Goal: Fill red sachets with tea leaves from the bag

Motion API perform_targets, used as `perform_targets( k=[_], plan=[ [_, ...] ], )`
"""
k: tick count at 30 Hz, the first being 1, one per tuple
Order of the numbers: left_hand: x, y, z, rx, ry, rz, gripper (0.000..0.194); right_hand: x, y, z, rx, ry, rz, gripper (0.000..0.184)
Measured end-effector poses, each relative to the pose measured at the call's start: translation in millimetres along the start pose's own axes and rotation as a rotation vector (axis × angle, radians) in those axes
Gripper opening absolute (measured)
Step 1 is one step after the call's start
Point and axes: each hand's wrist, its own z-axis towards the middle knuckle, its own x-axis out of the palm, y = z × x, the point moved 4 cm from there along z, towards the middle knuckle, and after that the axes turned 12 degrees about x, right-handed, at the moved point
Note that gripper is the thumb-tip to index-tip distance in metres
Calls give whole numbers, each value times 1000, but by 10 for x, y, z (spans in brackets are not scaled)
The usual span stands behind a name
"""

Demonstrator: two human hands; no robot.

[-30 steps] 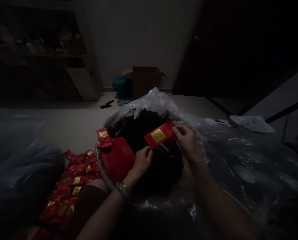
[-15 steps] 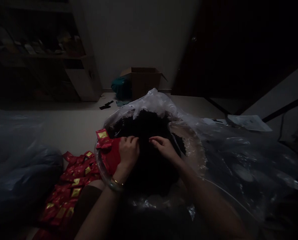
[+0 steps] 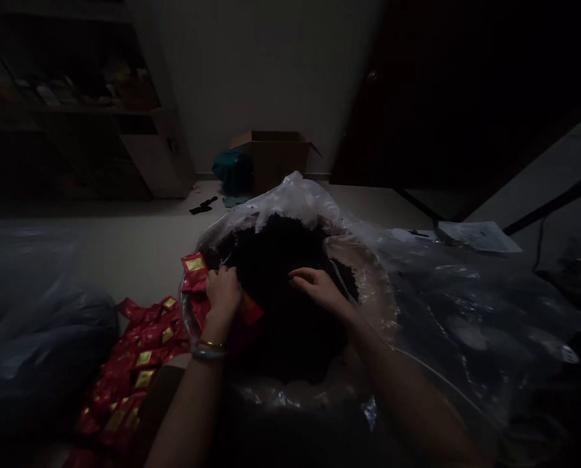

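**Left hand at the red packets, right hand over the dark leaves**

The left hand's (image 3: 223, 292) fingers curl down over flat red packets (image 3: 251, 311) at center-left; whether they grip one, I cannot tell. The right hand (image 3: 320, 290), near the center, has thumb and fingertips drawn close together above dark shredded leaves (image 3: 285, 244); its grasp is unclear. The leaves fill a round container lined with clear plastic (image 3: 303, 195). Gold-labeled red sachets (image 3: 194, 265) sit at its left rim, and more sachets (image 3: 142, 357) heap at lower left. An open cardboard box (image 3: 281, 162) stands at upper center.
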Motion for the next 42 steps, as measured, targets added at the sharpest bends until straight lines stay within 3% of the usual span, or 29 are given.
perform_targets(
  k=[5, 9, 11, 14, 18, 24, 28, 31, 33, 38, 40, 42],
  plan=[
    [7, 46, 52, -7, -127, -228, 38, 71, -30, 13, 0, -6, -46, 24],
    [-44, 12, 61, 68, -226, -828, 41, 160, 10, -33, -102, 23, 7, 27],
    [-80, -68, 36, 109, -237, -1123, 41, 215, 48, -80, -157, 49, 37, 40],
    [-128, -222, -10, 148, -261, -1353, 36, 308, 90, -145, -190, 106, 30, 55],
    [-164, -352, -44, 227, -317, -1343, 34, 306, 113, -171, -163, 62, 4, 42],
    [-175, -314, -68, 372, -254, -1036, 37, 80, 140, -146, -113, -69, 109, 35],
    [-107, -265, -48, 349, -142, -1112, 35, 32, 139, -136, -82, -56, 189, 33],
    [-90, -261, -38, 320, -140, -1186, 44, 65, 144, -149, -58, 18, 204, 35],
    [-110, -305, -50, 361, -149, -1176, 40, 82, 195, -193, -123, 15, 123, 41],
    [-153, -456, -118, 444, -184, -1190, 27, 144, 441, -415, -544, -39, -78, 60],
    [-132, -475, -136, 406, -211, -1245, 23, 174, 468, -456, -578, -13, -105, 62],
    [-89, -474, -148, 345, -214, -1287, 22, 186, 451, -454, -520, -2, -127, 60]
  ],
)
